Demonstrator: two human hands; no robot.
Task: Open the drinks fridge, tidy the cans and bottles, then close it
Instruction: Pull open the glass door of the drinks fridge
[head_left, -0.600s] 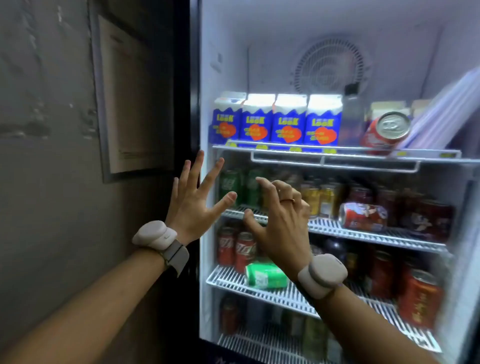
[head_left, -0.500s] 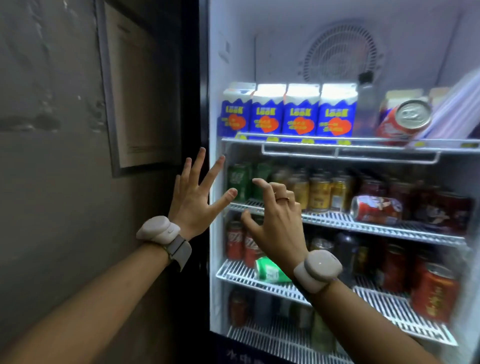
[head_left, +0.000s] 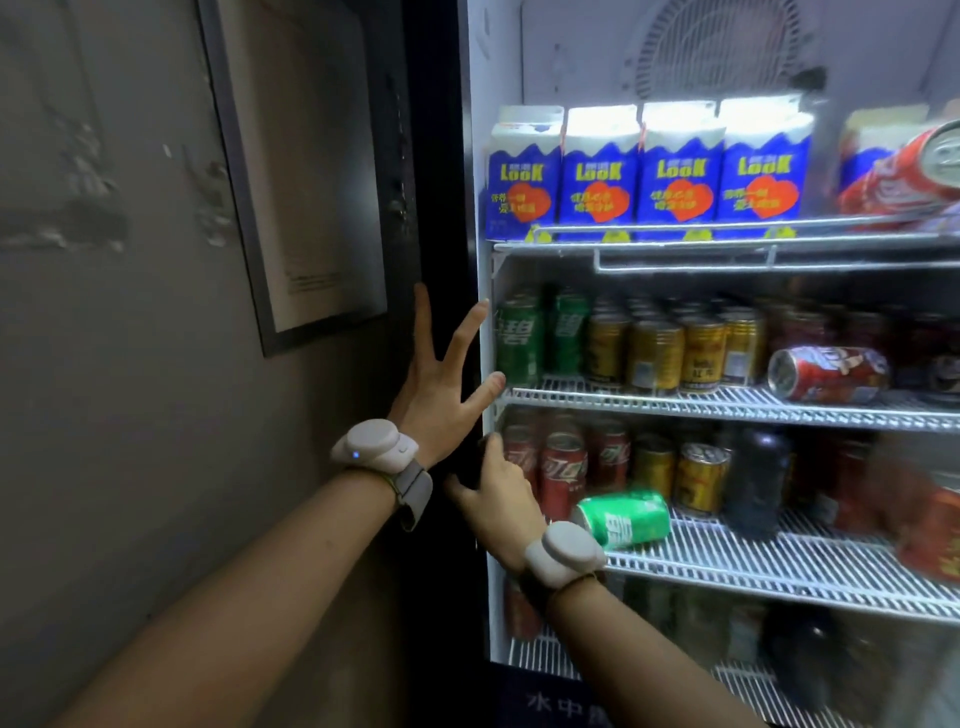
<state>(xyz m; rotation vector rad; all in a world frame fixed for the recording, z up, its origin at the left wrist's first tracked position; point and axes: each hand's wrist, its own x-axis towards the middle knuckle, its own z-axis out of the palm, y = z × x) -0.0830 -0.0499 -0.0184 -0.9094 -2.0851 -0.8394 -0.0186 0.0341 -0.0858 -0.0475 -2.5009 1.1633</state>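
The drinks fridge (head_left: 480, 156) fills the right half of the head view, lit inside, with wire shelves (head_left: 727, 400). Blue milk cartons (head_left: 639, 176) line the top shelf beside a red can lying on its side (head_left: 904, 171). Another red can (head_left: 831, 374) lies on the second shelf, next to upright green and gold cans. A green can (head_left: 623, 519) lies on the third shelf in front of upright red cola cans (head_left: 561, 467). My left hand (head_left: 441, 384) is spread flat at the black left frame. My right hand (head_left: 498, 493) curls around the dark left door edge.
A grey wall with a dark-framed picture (head_left: 301, 182) stands close on the left. A dark bottle (head_left: 758, 478) stands upright on the third shelf. More cans and bottles sit blurred on the lowest shelf (head_left: 753, 623). Faint reflections cross the fridge's right side.
My right hand has dropped down and left from in front of the middle shelf to the door's left edge and closed there. My left hand stays spread at the frame. The view moved closer.
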